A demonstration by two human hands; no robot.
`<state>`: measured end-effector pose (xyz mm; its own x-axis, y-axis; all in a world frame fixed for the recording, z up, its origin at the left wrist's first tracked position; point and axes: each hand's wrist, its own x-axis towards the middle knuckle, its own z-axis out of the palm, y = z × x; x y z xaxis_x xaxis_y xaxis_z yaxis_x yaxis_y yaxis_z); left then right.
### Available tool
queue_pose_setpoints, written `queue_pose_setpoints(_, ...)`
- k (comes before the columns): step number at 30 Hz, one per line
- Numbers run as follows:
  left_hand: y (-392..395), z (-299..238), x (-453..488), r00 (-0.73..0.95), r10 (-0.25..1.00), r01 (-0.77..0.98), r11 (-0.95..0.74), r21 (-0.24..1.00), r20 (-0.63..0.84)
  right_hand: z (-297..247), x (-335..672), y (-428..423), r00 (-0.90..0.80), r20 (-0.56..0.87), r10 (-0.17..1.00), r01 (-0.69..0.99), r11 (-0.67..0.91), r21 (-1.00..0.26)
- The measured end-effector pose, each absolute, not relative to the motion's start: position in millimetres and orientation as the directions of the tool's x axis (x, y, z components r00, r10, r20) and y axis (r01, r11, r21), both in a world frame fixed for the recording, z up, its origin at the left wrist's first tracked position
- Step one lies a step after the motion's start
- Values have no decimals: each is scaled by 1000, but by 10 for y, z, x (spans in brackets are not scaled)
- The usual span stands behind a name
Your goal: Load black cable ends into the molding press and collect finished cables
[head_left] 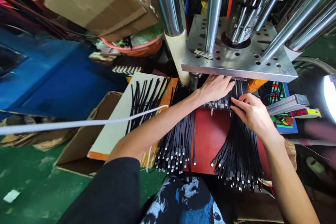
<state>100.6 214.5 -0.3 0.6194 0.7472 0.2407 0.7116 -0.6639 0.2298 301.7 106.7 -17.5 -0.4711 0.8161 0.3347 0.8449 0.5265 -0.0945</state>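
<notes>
My left hand (pixel 216 85) reaches under the press's upper steel plate (pixel 236 66) and lies over the dark mould block (pixel 203 82). Its fingers are stretched out; some tips are hidden by the plate edge. At the mould's front right corner is my right hand (pixel 250 113), thumb and forefinger close together. Anything between them is too small to make out. A row of small metal connectors (pixel 217 104) lines the mould's front edge. Black cables (pixel 238 157) with light metal plug ends hang in a bundle below my right hand. Another cable bundle (pixel 177 143) lies left, beneath my left forearm.
Upright steel columns (pixel 168 3) flank the press. More black cables (pixel 143 94) lie on a white board (pixel 115 119) over a cardboard box (pixel 76 147). A white cord (pixel 86 123) crosses the left side. On the right are an aluminium bar (pixel 288 103) and a control panel (pixel 285 122).
</notes>
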Motion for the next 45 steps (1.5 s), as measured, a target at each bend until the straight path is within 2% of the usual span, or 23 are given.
queue_pose_setpoints(4,1659,-44,695,685,631,600,-772,210,364,-110,2936,1059,-507,315,802,855,515,66)
queue_pose_setpoints(9,1227,-167,458,757,544,507,-839,199,362,140,2790,1014,-558,136,818,809,501,306)
queue_pose_setpoints(12,1143,-226,508,776,524,503,-850,156,351,212,2749,969,-548,63,834,790,491,367)
queue_pose_setpoints(15,1082,-232,614,754,565,557,-820,128,335,193,2759,964,-503,29,864,819,466,337)
queue_pose_setpoints(19,965,-210,755,702,636,657,-752,54,320,107,2734,1200,-346,9,938,903,331,273)
queue_pose_setpoints(22,904,-223,855,682,657,696,-718,-7,322,54,2656,1554,-242,33,970,941,227,251)
queue_pose_setpoints(25,911,-254,918,682,656,701,-712,-35,323,57,2623,1867,-211,71,975,959,192,207)
queue_pose_setpoints(28,936,-247,824,682,653,667,-740,86,330,116,2643,1834,-238,114,965,965,221,141)
queue_pose_setpoints(31,841,-175,471,611,675,571,-737,360,413,104,2524,1231,-174,262,949,982,187,-24)
queue_pose_setpoints(32,762,-141,309,548,715,548,-699,460,434,60,2423,922,-115,289,950,981,155,-117)
queue_pose_setpoints(33,660,-106,142,469,773,535,-633,559,426,-6,2291,588,-109,252,962,963,165,-212)
queue_pose_setpoints(34,538,-71,-19,389,842,528,-536,659,373,-90,2137,255,-174,138,975,930,209,-303)
queue_pose_setpoints(35,404,-40,-166,325,905,517,-414,749,276,-186,1972,-52,-227,6,974,908,213,-361)
queue_pose_setpoints(37,125,5,-393,261,965,473,-146,869,20,-391,1660,-511,-294,-215,931,904,197,-380)
queue_pose_setpoints(39,-131,16,-528,259,942,438,81,895,-212,-566,1459,-713,-286,-311,906,916,164,-365)
queue_pose_setpoints(41,-337,-10,-585,285,884,420,232,877,-370,-658,1416,-724,-246,-315,917,927,127,-354)
queue_pose_setpoints(43,-482,-72,-575,339,813,373,346,861,-473,-630,1503,-679,-214,-289,933,922,96,-374)
queue_pose_setpoints(45,-563,-167,-498,419,738,216,484,848,-528,-494,1652,-678,-242,-281,929,868,78,-490)
